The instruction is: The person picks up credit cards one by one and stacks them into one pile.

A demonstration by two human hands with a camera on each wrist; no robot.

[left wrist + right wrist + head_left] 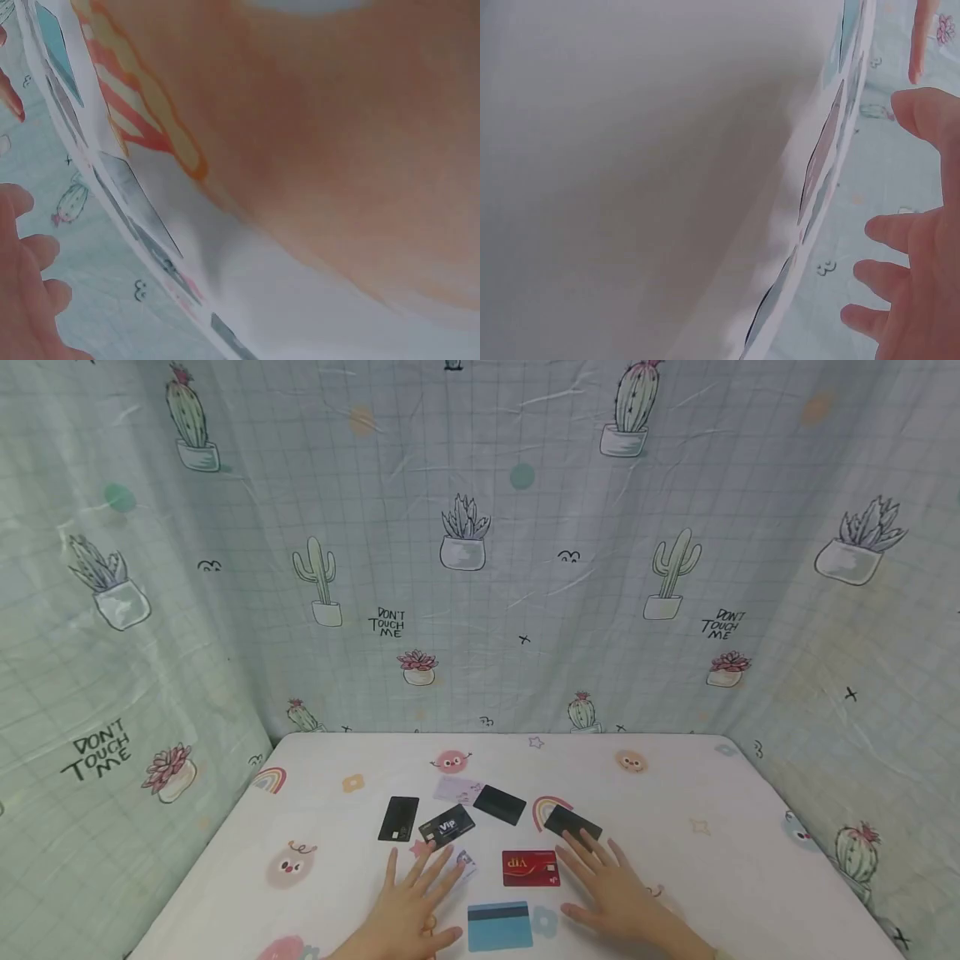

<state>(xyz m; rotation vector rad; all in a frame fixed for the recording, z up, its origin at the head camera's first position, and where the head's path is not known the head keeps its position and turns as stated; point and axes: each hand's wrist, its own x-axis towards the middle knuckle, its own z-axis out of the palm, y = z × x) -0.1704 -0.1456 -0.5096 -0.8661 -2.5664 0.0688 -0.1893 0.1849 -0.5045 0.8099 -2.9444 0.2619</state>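
Observation:
My left hand (408, 902) is spread with its fingers apart, holding nothing, left of a light blue card (499, 928) with a dark stripe. Its fingertips lie near a pale patterned card (466, 863), partly hidden, and a black VIP card (447, 826). My right hand (618, 893) is likewise spread, beside a red VIP card (525, 875). Its fingertips overlap the lower edge of a black card (573, 822) in the head view; contact cannot be told. In the wrist views, the left hand (30, 277) and right hand (926, 262) appear against the curtain, fingers extended.
Farther back on the white patterned table (660, 793) lie another black card (398, 819), a plain black card (499, 805) and a pale purple card (453, 789) beside it. A cactus-print curtain (487, 610) surrounds the table's back and sides.

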